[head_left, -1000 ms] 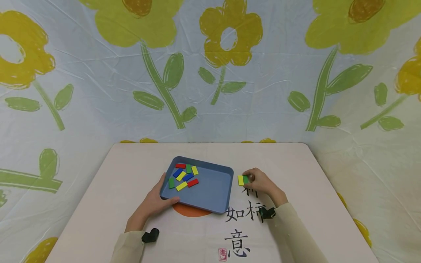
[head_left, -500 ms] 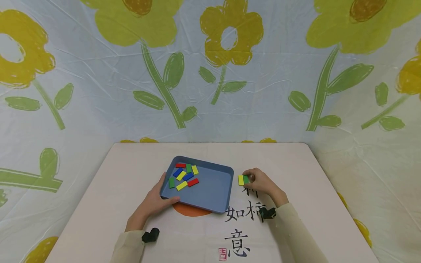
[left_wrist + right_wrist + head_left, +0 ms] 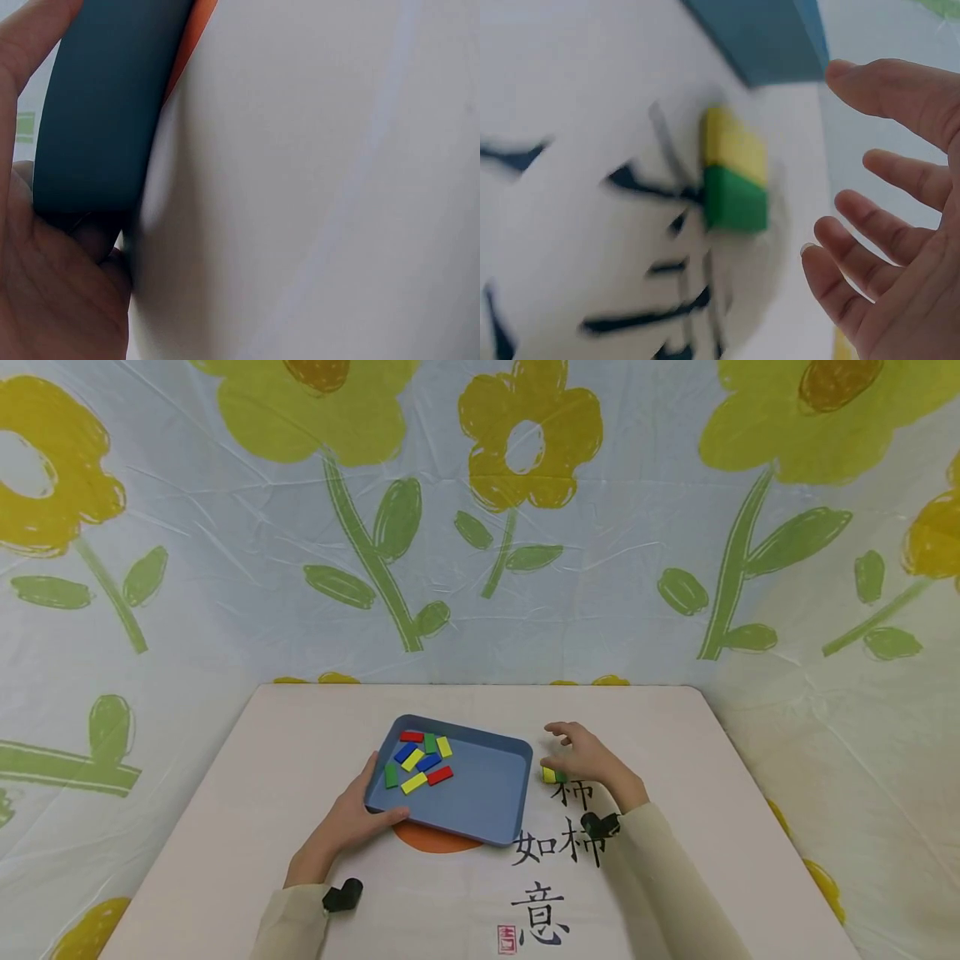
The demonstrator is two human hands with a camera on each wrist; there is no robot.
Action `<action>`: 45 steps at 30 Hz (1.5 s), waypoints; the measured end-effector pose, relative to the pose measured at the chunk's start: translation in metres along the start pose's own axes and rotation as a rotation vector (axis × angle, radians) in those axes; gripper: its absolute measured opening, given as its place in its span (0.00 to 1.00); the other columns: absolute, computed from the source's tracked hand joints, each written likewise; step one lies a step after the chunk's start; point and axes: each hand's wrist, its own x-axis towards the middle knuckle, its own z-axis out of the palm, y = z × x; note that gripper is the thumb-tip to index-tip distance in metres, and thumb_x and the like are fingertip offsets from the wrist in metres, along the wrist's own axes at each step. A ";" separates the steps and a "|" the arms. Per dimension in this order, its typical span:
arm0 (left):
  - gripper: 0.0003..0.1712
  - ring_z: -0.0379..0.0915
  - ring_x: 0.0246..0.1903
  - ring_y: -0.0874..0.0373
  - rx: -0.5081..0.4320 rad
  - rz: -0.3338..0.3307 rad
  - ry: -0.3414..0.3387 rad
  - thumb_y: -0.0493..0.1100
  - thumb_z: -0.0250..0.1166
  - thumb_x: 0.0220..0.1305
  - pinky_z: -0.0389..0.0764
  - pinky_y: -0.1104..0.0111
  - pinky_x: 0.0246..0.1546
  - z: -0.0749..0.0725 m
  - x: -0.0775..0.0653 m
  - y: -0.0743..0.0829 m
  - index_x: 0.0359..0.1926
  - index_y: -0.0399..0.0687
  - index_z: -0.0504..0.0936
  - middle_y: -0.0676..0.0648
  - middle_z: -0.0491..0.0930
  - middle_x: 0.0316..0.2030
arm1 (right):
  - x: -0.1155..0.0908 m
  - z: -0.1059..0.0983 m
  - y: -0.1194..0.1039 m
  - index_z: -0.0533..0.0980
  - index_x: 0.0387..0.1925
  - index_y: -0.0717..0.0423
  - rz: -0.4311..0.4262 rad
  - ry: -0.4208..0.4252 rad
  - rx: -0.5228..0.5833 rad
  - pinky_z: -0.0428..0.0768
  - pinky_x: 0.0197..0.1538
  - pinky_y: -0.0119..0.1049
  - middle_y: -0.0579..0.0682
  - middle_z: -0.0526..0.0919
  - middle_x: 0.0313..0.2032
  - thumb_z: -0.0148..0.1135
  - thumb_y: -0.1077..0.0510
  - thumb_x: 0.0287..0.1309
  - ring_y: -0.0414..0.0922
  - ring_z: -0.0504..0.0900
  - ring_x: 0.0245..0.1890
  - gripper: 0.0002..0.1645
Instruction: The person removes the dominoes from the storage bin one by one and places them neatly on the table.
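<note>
A blue-grey tray (image 3: 480,793) sits slightly turned on the table. My left hand (image 3: 348,818) grips its left end, thumb along the near rim; in the left wrist view the other fingers curl about the tray's (image 3: 105,135) corner, partly hidden. Beyond the tray's right side, a yellow block (image 3: 735,150) and a green block (image 3: 736,201) lie side by side, touching, on the printed cloth. My right hand (image 3: 588,756) hovers just over this pair with its fingers spread apart, holding nothing. From the head view the hand covers part of both blocks.
Several red (image 3: 440,775), blue (image 3: 429,762), yellow (image 3: 414,783) and green (image 3: 391,775) blocks lie loose in the tray's left half. Black brush characters (image 3: 540,914) and an orange disc (image 3: 435,839) are printed on the cloth. A flowered curtain (image 3: 600,635) stands behind the table.
My right hand has let go of the green block, spread its fingers and lifted a little off the pair. Both blocks stay beside the tray. The left hand and tray have not visibly moved.
</note>
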 end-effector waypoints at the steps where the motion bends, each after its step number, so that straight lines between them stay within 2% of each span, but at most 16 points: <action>1: 0.72 0.47 0.79 0.36 -0.001 0.000 0.000 0.70 0.72 0.56 0.57 0.35 0.74 0.000 0.000 0.000 0.84 0.57 0.33 0.40 0.47 0.82 | 0.003 0.000 -0.004 0.67 0.73 0.60 -0.007 -0.002 -0.002 0.79 0.61 0.61 0.64 0.70 0.71 0.71 0.48 0.62 0.64 0.74 0.66 0.43; 6: 0.72 0.46 0.79 0.36 -0.011 0.002 -0.003 0.69 0.72 0.56 0.57 0.35 0.74 0.000 0.000 0.000 0.84 0.57 0.34 0.39 0.47 0.82 | 0.016 0.003 -0.027 0.66 0.75 0.58 -0.036 -0.012 0.008 0.78 0.62 0.60 0.62 0.67 0.72 0.72 0.48 0.62 0.63 0.72 0.67 0.45; 14: 0.71 0.46 0.79 0.36 -0.011 0.001 -0.002 0.69 0.72 0.56 0.58 0.35 0.74 -0.001 -0.001 0.001 0.84 0.57 0.34 0.39 0.47 0.82 | 0.037 0.020 -0.063 0.66 0.74 0.57 -0.116 -0.044 0.004 0.79 0.63 0.58 0.62 0.69 0.71 0.73 0.50 0.60 0.62 0.74 0.66 0.45; 25: 0.70 0.47 0.79 0.35 -0.033 0.006 -0.002 0.68 0.73 0.57 0.57 0.35 0.74 0.000 -0.001 0.001 0.84 0.56 0.35 0.39 0.47 0.82 | 0.055 0.060 -0.106 0.68 0.72 0.58 -0.194 -0.145 -0.002 0.77 0.68 0.54 0.59 0.72 0.69 0.74 0.52 0.59 0.58 0.75 0.67 0.43; 31: 0.71 0.46 0.79 0.34 -0.025 0.001 -0.001 0.69 0.72 0.56 0.57 0.35 0.74 0.000 0.000 -0.001 0.84 0.57 0.35 0.39 0.46 0.82 | 0.064 0.085 -0.112 0.69 0.73 0.54 -0.179 -0.217 0.023 0.75 0.70 0.53 0.56 0.73 0.70 0.73 0.49 0.59 0.54 0.74 0.67 0.43; 35: 0.71 0.46 0.79 0.35 -0.026 0.007 -0.004 0.70 0.72 0.57 0.57 0.35 0.74 0.002 0.001 -0.001 0.84 0.57 0.34 0.39 0.46 0.82 | 0.068 0.096 -0.108 0.69 0.73 0.51 -0.161 -0.236 -0.013 0.72 0.72 0.52 0.53 0.73 0.71 0.73 0.46 0.59 0.51 0.72 0.69 0.43; 39: 0.71 0.46 0.79 0.35 -0.028 0.005 -0.005 0.69 0.72 0.57 0.56 0.35 0.74 0.002 0.000 0.000 0.84 0.57 0.34 0.39 0.46 0.82 | 0.064 0.097 -0.107 0.68 0.74 0.51 -0.154 -0.247 -0.037 0.71 0.73 0.53 0.53 0.73 0.70 0.72 0.44 0.59 0.51 0.72 0.69 0.44; 45: 0.71 0.45 0.79 0.35 -0.006 -0.007 -0.003 0.71 0.71 0.56 0.57 0.35 0.74 -0.001 0.000 -0.001 0.84 0.58 0.33 0.38 0.45 0.82 | 0.052 0.091 -0.109 0.67 0.74 0.50 -0.139 -0.275 -0.013 0.75 0.69 0.53 0.54 0.75 0.67 0.71 0.44 0.60 0.51 0.74 0.65 0.44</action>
